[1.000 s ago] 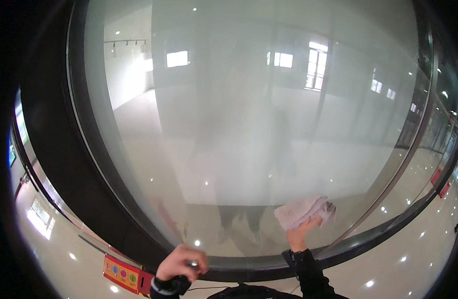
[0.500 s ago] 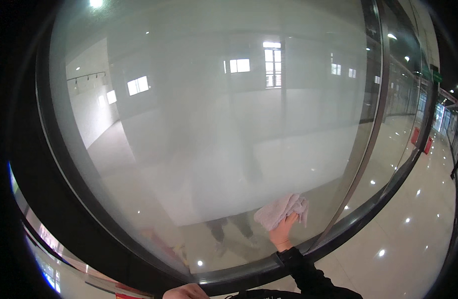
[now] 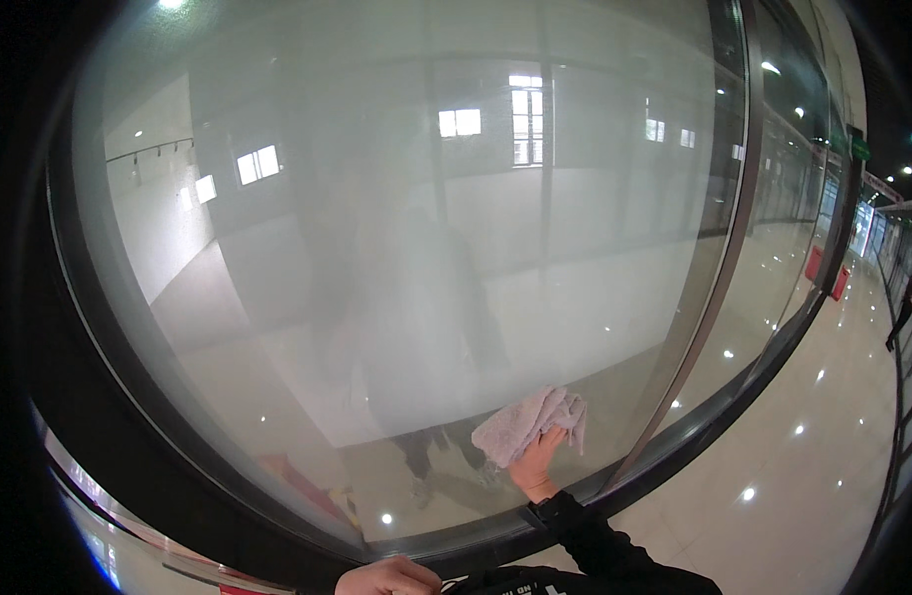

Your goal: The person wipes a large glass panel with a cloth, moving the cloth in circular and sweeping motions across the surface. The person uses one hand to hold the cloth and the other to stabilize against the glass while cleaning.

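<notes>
Against glass pane, right hand seemingly presses cloth above it.

Glossy tiled floor (ceiling lights mirrored).

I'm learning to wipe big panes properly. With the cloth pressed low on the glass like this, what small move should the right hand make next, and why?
Probably a sideways sweep toward the person's left along the bottom. The right hand presses the pale cloth flat on the glass pane near the pane's lower right corner by the dark frame, and hazy glass stretches leftward. The left hand is low, off the glass.
</notes>
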The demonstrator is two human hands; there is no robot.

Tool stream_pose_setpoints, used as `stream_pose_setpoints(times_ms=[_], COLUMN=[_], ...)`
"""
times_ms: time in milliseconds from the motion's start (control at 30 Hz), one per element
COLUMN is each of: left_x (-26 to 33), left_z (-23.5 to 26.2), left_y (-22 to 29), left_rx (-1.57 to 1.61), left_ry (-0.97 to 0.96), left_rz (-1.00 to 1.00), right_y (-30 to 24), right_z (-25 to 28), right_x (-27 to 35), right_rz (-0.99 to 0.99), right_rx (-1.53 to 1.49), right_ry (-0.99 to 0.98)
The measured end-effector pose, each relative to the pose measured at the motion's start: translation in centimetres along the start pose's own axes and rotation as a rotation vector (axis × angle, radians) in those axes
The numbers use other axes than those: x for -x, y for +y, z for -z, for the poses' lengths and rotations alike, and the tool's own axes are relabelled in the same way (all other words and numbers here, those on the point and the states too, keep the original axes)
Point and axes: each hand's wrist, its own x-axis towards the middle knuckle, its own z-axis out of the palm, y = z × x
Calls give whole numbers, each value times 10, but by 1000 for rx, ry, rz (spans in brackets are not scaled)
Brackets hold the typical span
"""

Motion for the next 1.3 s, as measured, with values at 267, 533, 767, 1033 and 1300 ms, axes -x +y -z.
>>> stream_pose_setpoints(times_ms=[267, 533, 767, 1033, 1300], left_x=[-7, -1, 2, -8, -13], left_z=[1, -4, -2, -15, -16], left_y=[-1, -6, 9, 61, 49], left_rx=[-55, 26, -53, -341, -214], left_ry=[-55, 23, 75, -210, -160], left_rz=[-3, -13, -23, -607, -472], right_y=[2, 3, -3, 3, 12], right_z=[2, -7, 4, -14, -23], right_x=[3, 4, 3, 6, 15], right_rz=[10, -200, -61, -189, -256], right_rx=[-23, -339, 36, -341, -441], right_ry=[1, -67, -60, 0, -17])
